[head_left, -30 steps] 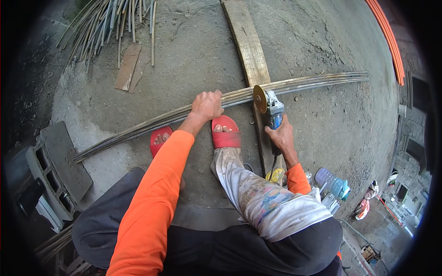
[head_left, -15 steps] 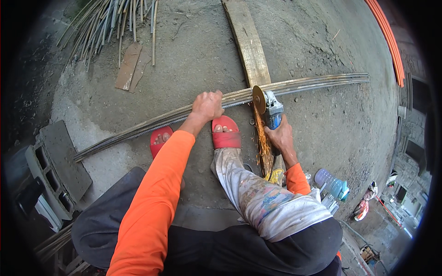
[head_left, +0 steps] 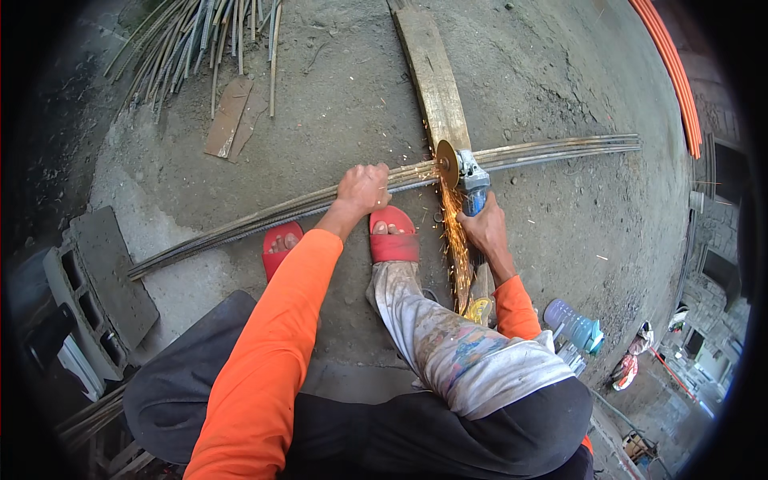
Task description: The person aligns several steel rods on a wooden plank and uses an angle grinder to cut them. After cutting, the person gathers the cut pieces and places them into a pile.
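My left hand (head_left: 364, 190) is closed around a bundle of long steel rebars (head_left: 276, 214) that runs across in front of my feet. My right hand (head_left: 486, 228) grips the body of a blue and grey angle grinder (head_left: 477, 186). Its brown cutting disc (head_left: 448, 165) meets the rebars where they cross a wooden plank (head_left: 432, 76). Orange sparks (head_left: 456, 248) stream from the disc down toward me, with a few flying off elsewhere. The fingertips of both hands are partly hidden.
More loose rebars (head_left: 200, 40) lie at the far left beside brown flat scraps (head_left: 230, 116). A concrete hollow block (head_left: 86, 300) stands at left. On the right are a bluish plastic bottle (head_left: 576, 326) and orange pipes (head_left: 670, 72). My feet wear red slippers (head_left: 394, 240) close behind the rebars.
The grinder has shifted slightly down and left, and the spark stream is denser and more spread. My left hand keeps its hold on the rebars; the view has moved slightly.
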Motion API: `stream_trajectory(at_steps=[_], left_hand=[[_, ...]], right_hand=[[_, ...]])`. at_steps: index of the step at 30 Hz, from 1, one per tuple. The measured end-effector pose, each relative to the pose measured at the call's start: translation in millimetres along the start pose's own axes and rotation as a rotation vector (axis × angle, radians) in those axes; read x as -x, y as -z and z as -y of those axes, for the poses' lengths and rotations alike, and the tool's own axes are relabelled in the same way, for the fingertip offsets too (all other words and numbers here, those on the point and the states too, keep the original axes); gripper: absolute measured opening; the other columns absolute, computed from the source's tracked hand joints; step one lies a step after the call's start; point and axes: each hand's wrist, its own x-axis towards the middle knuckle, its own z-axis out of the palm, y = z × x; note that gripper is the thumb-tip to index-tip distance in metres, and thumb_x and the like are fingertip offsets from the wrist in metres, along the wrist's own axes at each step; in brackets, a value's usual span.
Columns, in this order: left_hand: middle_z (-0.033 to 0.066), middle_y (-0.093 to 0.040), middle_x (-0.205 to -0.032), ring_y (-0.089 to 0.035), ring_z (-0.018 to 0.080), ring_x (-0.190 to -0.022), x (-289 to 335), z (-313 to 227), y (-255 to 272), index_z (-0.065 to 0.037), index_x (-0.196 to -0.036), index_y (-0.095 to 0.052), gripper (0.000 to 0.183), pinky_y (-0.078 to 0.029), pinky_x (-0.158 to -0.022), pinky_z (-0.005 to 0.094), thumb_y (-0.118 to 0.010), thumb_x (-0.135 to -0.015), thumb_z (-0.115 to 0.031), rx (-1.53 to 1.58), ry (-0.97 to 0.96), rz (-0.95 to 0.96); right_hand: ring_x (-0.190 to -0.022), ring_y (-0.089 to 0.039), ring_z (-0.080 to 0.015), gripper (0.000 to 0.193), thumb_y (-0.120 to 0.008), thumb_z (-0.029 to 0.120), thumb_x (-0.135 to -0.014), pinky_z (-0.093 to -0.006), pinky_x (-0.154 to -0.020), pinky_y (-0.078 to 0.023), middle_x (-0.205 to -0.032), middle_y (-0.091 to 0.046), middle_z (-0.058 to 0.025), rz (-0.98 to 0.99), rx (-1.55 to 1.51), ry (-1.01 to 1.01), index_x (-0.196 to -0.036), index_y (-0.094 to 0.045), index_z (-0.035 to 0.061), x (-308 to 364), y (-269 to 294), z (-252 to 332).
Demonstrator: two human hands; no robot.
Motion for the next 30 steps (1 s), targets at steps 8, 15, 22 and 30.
stream_trajectory(at_steps=[8,15,22,30], left_hand=[[0.0271,-0.075,-0.096,-0.074,0.0462,-0.095,-0.1,-3.5,1.0,0.000,-0.099,-0.067,0.031,-0.060,-0.086,0.0537,-0.076,-0.078,-0.021,0.002,0.015,-0.008],[0.0271,-0.075,-0.097,-0.074,0.0459,-0.095,1.1,-4.8,3.2,0.001,-0.100,-0.069,0.029,-0.060,-0.086,0.0530,-0.074,-0.079,-0.019,-0.010,0.002,-0.008],[0.0280,-0.075,-0.098,-0.073,0.0468,-0.095,1.4,-4.0,1.5,0.001,-0.100,-0.068,0.029,-0.060,-0.087,0.0542,-0.072,-0.078,-0.018,-0.008,-0.004,-0.009],[0.0283,-0.075,-0.094,-0.074,0.0472,-0.091,-0.1,-1.4,-3.4,0.001,-0.097,-0.069,0.028,-0.060,-0.084,0.0539,-0.072,-0.077,-0.017,-0.005,0.001,-0.031]], right_hand=[[-0.095,-0.072,-0.0490,0.058,-0.080,0.028,-0.076,-0.0529,-0.085,-0.056,-0.101,-0.072,-0.0334,0.000,0.001,-0.005,-0.116,-0.055,-0.0060,-3.1,3.7,9.9],[-0.098,-0.072,-0.0483,0.058,-0.082,0.029,-0.075,-0.0536,-0.086,-0.055,-0.104,-0.072,-0.0328,0.043,0.028,-0.090,-0.115,-0.055,-0.0047,16.9,6.4,0.0],[-0.099,-0.071,-0.0501,0.059,-0.082,0.028,-0.075,-0.0536,-0.087,-0.055,-0.104,-0.072,-0.0335,0.030,0.022,-0.072,-0.115,-0.054,-0.0058,15.0,4.7,2.1],[-0.099,-0.072,-0.0501,0.058,-0.080,0.027,-0.077,-0.0533,-0.086,-0.056,-0.104,-0.071,-0.0353,0.020,-0.011,-0.027,-0.115,-0.054,-0.0081,-0.7,5.6,14.9]])
